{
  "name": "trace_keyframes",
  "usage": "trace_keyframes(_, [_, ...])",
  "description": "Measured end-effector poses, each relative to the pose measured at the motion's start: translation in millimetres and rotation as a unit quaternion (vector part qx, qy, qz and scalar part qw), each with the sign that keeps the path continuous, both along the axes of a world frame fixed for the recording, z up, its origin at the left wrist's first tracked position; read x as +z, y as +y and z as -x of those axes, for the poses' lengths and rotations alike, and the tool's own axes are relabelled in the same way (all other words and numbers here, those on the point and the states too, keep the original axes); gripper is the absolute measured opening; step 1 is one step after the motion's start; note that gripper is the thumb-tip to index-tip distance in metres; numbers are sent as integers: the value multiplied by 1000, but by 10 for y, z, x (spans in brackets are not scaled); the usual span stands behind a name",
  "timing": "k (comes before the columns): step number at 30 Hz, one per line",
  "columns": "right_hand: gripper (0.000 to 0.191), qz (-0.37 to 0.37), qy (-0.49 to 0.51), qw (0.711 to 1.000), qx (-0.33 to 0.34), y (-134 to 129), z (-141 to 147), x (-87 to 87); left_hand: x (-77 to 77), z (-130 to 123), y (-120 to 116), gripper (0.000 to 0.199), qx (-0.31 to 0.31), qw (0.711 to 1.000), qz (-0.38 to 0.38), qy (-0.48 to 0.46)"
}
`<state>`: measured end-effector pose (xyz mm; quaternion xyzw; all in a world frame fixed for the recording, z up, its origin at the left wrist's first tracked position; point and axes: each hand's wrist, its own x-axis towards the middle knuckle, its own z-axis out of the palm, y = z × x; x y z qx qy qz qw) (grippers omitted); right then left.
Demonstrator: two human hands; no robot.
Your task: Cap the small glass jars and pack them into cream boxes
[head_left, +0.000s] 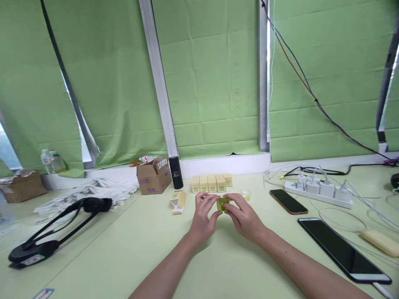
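Between both hands is a small olive-green square object point(222, 204), held above the pale green table. My left hand point(204, 216) grips its left side with thumb and fingers. On its right side, the fingers of my right hand point(246, 216) are closed on it, some of them over its front. Just behind the hands stand several small cream boxes point(212, 184) in a cluster. An opened cream carton point(178, 202) lies to the left of my left hand. A small clear round container point(246, 194) with something yellow in it sits behind my right hand.
A cardboard box point(153, 176) and black cylinder point(176, 172) stand at the back left. White cables point(90, 191) and a black headset point(59, 230) lie farther left. A phone point(288, 201), a tablet point(343, 249) and a power strip point(318, 194) occupy the right side.
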<state>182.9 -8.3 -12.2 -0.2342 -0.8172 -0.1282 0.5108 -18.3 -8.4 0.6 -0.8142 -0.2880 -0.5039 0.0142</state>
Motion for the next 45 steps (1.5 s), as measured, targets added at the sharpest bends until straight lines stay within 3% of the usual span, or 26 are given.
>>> trace_keyframes(26, [42,6,-4,1000,5,-28,30,40,-21,3,13,42,9,1000,-17,10])
trace_keyframes(34, [51,45,6,999,16,-44,-11,4,-28,-12,18,41,1,998,54,-36])
trace_keyframes(40, [55,76,26,996,28,-52,-17,-30,5,-31,15,20,10,981,145,-132])
trace_keyframes(45, [55,91,25,995,36,-43,-8,-56,8,-29,49,19,0,971,181,-158])
